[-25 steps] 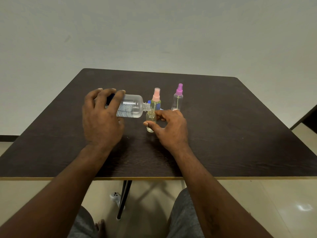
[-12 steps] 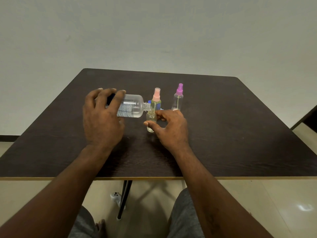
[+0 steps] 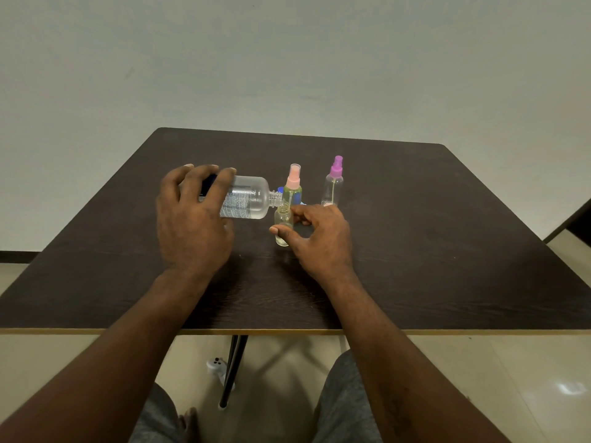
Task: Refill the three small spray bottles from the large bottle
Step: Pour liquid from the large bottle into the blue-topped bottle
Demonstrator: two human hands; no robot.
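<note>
Here the left hand (image 3: 192,219) grips the large bottle (image 3: 251,199), hiding its base, while the right hand (image 3: 323,239) pinches a small bottle (image 3: 283,220).

Clear plastic on dark wood grain
The dark brown wood-grain table top (image 3: 415,251) is matt; the large clear plastic bottle (image 3: 248,199) with its printed label and the small clear uncapped bottle (image 3: 284,219) look smooth and glossy; the pale floor tiles (image 3: 511,378) shine.

Even, soft indoor light; glare on the floor (image 3: 572,387); wide-angle bowing at edges; small bottles perhaps slightly soft.
</note>
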